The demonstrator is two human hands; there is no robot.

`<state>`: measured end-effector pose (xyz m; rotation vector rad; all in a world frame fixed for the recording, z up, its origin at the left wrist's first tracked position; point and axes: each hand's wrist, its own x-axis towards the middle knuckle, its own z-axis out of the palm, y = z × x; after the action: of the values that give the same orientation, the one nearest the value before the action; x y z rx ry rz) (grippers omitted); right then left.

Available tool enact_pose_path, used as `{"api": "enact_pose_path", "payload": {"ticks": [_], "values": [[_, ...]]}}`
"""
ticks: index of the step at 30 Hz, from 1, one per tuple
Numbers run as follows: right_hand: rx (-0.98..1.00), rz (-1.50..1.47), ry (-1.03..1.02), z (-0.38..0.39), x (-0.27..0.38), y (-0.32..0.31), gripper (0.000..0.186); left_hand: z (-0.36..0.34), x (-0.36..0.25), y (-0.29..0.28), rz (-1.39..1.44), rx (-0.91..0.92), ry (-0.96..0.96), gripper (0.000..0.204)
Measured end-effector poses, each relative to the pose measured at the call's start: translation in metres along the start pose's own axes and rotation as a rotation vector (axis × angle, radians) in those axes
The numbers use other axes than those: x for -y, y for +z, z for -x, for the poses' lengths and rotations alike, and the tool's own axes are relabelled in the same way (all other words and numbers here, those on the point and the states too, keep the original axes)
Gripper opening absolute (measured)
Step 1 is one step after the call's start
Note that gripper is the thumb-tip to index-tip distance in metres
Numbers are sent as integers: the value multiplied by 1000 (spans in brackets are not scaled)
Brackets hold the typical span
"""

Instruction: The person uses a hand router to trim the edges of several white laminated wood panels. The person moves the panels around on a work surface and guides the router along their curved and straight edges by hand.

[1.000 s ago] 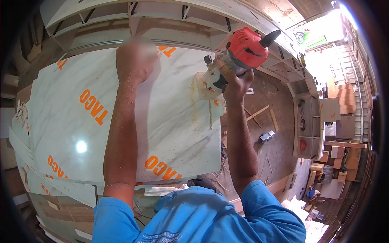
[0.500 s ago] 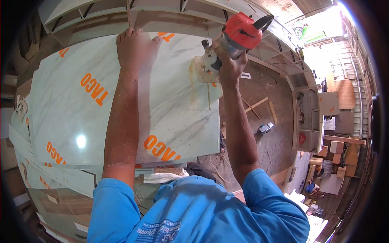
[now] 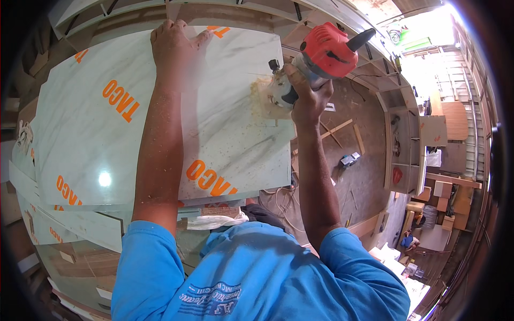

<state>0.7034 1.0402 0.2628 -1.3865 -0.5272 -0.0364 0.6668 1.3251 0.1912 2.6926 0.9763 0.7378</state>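
Right hand (image 3: 306,99) has its fingers clenched around the body of a red trim router (image 3: 316,61), which sits near the far right edge of the white marbled laminate sheet (image 3: 107,134). Left hand (image 3: 174,51) is flat, fingers spread, pressing the sheet's far edge. Sawdust (image 3: 241,128) is scattered near the router.

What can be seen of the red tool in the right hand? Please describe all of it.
The tool is a small handheld router: red plastic motor cap on top, a black cord stub pointing up right, a silvery body and a pale flat base below. It tilts slightly, base resting on the sheet near its right edge, amid sawdust. The right hand grips its body.
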Motion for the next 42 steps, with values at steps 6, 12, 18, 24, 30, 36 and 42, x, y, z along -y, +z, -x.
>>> {"api": "enact_pose_path", "payload": {"ticks": [6,12,18,24,30,36,42], "values": [[-29,65,31,19,7,-12,48,-2,-1,2,-18,3,-16,81],[-30,99,54,44,15,-22,49,-2,2,7,-35,-43,25,86],[-19,122,54,45,19,-20,47,-4,7,12,-44,-50,36,86],[-49,151,-16,48,13,-19,29,-4,3,9,-43,-71,37,83],[15,242,-100,53,-1,-33,47,-3,-2,-6,-45,43,-33,80],[25,73,-128,48,-6,-25,49,-1,-4,-7,5,58,-34,80],[18,43,-183,23,-15,-13,46,-1,-2,-3,15,21,-8,78]]}}
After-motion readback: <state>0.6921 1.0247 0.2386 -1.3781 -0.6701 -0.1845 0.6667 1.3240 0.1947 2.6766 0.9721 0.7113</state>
